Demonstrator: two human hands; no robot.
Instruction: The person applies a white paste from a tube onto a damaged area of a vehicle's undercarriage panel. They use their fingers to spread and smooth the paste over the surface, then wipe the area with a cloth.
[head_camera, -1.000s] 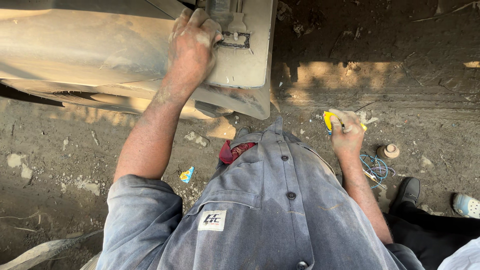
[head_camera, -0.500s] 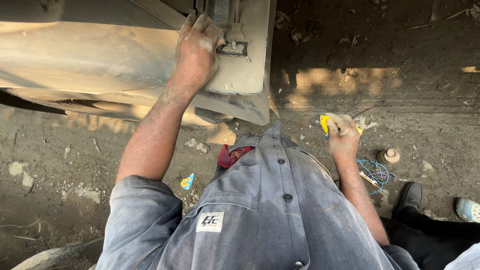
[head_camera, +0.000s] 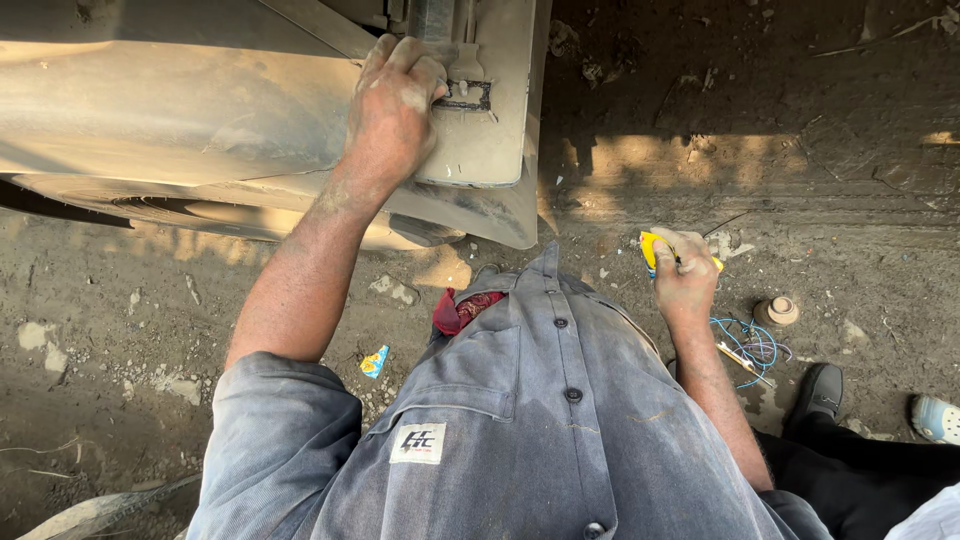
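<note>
Dusty bare ground lies below me. I judge I'm steadying the work: my left hand presses flat, fingers curled over the metal panel beside its bracket. My right hand clenches a yellow-handled tool, its tip hidden; next it must reach the bracket.

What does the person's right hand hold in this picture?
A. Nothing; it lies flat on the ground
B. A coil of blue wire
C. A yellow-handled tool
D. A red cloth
C: the right hand is closed round a yellow-handled tool, while the blue wire lies on the ground beside it and the red cloth sits apart near the shirt collar.
</note>
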